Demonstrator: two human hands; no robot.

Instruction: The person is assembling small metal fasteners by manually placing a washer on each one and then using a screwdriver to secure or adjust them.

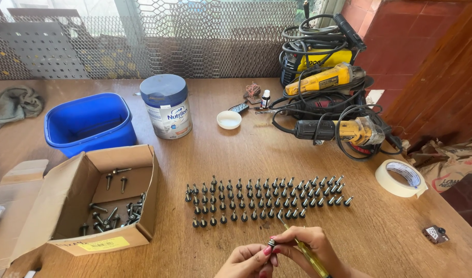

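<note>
Currently a small dark screw (271, 243) with a washer sits pinched between the fingertips of both hands at the near edge of the tabletop (256, 149), just below the rows of finished pieces. Left hand (247, 261) is closed on the screw from the left. Right hand (309, 246) is clenched around a yellow-handled screwdriver (304, 248) and also steadies the screw with thumb and forefinger.

Risk, as a judgement: the screw is tiny and held only by fingertips, so a slip could drop it off the near edge or send it into the standing rows (264, 201), where it might knock several down. The screwdriver tip lies very near the front row; a swing of the wrist could topple those too.

Orientation: the screw's head end appears to face up and toward the camera; its shank is hidden by the fingers, so its axis cannot be told exactly. The screwdriver's long axis runs diagonally, tip toward the far left, handle toward the near right.

Outward: an open cardboard box (71, 206) with loose screws at the near left; a blue tub (89, 123) and a tin can (167, 105) behind it; a tape roll (399, 177) at the right edge; corded power tools (328, 87) at the far right.
</note>
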